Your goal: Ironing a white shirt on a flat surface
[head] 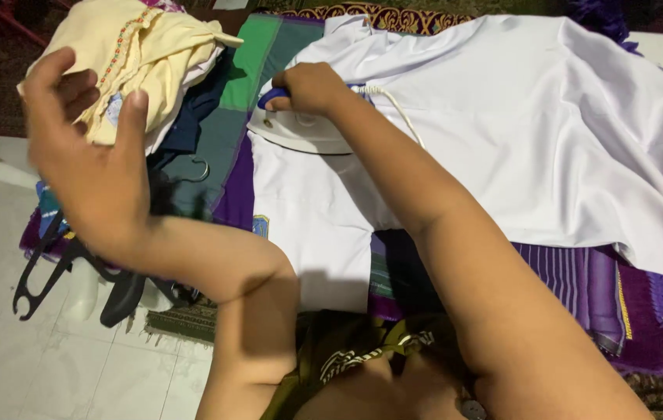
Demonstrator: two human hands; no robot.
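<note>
Right now the right hand [312, 87] is clenched around the blue handle of a white iron [294, 128], which rests on the white shirt [502, 124] near its left edge. Meanwhile the left hand [86, 155] hangs raised and unclenched, holding nothing, above black hangers [40, 276] beside a cream garment pile [145, 54]. Rightward, the shirt lies broad and unobstructed.

Under my right hand [312, 87] I see a glossy white plastic iron [294, 131] on a smooth matt white cotton shirt [518, 132]. Below my left hand [86, 152] I see shiny black plastic hangers [43, 276] on glazed pale floor tiles [51, 365].
</note>
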